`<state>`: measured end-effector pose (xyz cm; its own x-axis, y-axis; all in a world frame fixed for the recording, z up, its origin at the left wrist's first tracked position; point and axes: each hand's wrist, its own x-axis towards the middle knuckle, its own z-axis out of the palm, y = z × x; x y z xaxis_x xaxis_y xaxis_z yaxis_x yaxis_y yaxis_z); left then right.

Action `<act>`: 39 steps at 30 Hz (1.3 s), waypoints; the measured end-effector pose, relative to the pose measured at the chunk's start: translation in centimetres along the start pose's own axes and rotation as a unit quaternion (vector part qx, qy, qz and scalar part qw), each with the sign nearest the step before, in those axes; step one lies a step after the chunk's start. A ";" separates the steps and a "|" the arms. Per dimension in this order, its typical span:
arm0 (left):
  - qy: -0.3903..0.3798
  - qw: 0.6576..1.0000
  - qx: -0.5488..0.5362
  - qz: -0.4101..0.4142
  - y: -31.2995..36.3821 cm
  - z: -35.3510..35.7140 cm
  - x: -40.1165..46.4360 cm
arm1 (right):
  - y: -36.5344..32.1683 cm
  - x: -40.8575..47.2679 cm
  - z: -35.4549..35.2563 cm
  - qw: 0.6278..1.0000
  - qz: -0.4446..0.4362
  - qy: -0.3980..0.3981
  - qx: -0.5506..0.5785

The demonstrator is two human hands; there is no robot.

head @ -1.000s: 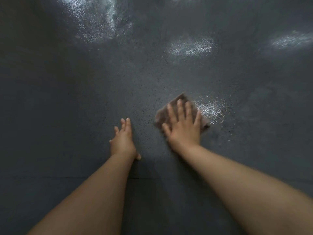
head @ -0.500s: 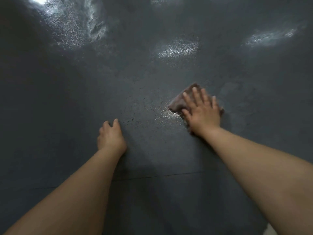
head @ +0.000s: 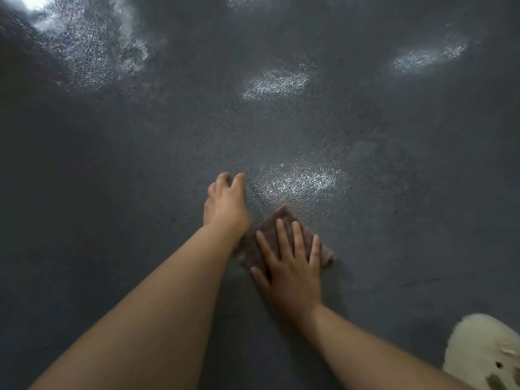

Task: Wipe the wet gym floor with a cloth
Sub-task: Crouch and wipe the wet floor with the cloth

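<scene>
Head view is showing me my right hand (head: 289,266) lying flat on the cloth (head: 281,220), and I am pressing it down on the dark floor (head: 112,192). My fingers (head: 298,237) are straight and spread a little, not gripping anything. The cloth is sticking out past my fingertips and to both sides, with its long side running slantwise. Just ahead of those fingertips a shiny wet patch (head: 301,180) is waiting, so I think I am needing to push forward. My left hand (head: 225,204) is resting on the floor just beside the cloth, fingers bent a little, holding nothing, and it is just as near that wet patch.
</scene>
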<state>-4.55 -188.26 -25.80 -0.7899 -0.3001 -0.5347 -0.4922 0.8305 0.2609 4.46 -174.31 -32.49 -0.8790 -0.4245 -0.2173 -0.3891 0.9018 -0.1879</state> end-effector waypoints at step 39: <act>-0.099 0.988 0.112 -0.041 6.0 3.7 -0.6 | 20.6 18.6 -9.0 0.943 0.329 0.030 0.040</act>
<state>-5.67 -181.33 -26.89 -0.6529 -0.2923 -0.6988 -0.4414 0.8966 0.0374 -22.40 -162.87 -31.82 -0.9375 0.2331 -0.2583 0.2665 0.9584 -0.1025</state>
